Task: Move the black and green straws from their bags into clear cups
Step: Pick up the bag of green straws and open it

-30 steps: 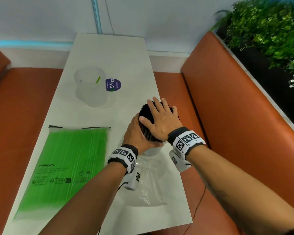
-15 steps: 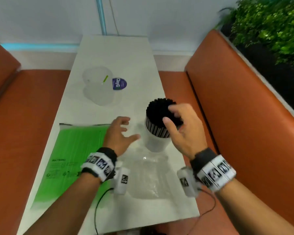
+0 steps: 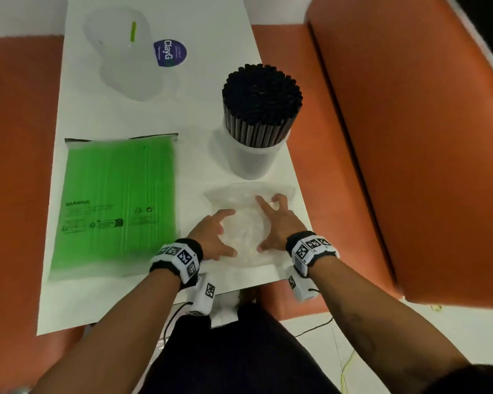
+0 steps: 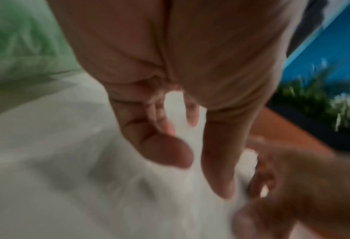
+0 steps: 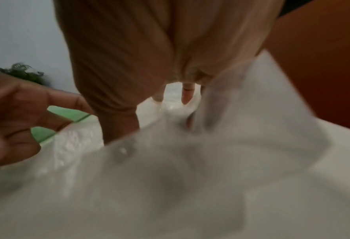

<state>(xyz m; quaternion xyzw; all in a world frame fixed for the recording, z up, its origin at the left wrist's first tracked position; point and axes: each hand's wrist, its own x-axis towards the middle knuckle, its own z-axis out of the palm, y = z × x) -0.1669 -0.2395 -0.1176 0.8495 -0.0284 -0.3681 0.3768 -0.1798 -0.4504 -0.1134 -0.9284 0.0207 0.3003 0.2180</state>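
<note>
A tight bundle of black straws [image 3: 261, 89] stands upright in a clear cup [image 3: 251, 163] near the table's right edge. The sealed bag of green straws [image 3: 117, 200] lies flat on the left. A second clear cup [image 3: 125, 55] at the far end holds one green straw [image 3: 133, 31]. Both hands are on the empty clear bag [image 3: 246, 228] just in front of the black-straw cup. My left hand [image 3: 215, 234] rests on it with fingers spread [image 4: 219, 177]. My right hand [image 3: 276, 220] has curled fingers bunching the bag's right side [image 5: 241, 113].
A round purple sticker [image 3: 170, 52] lies beside the far cup. Orange bench seats [image 3: 410, 137] flank the narrow white table [image 3: 97, 297] on both sides. The empty bag reaches the table's near right corner.
Both hands have left the black-straw cup and come back toward me onto the empty clear bag. The head view has tilted down and closer to the table.
</note>
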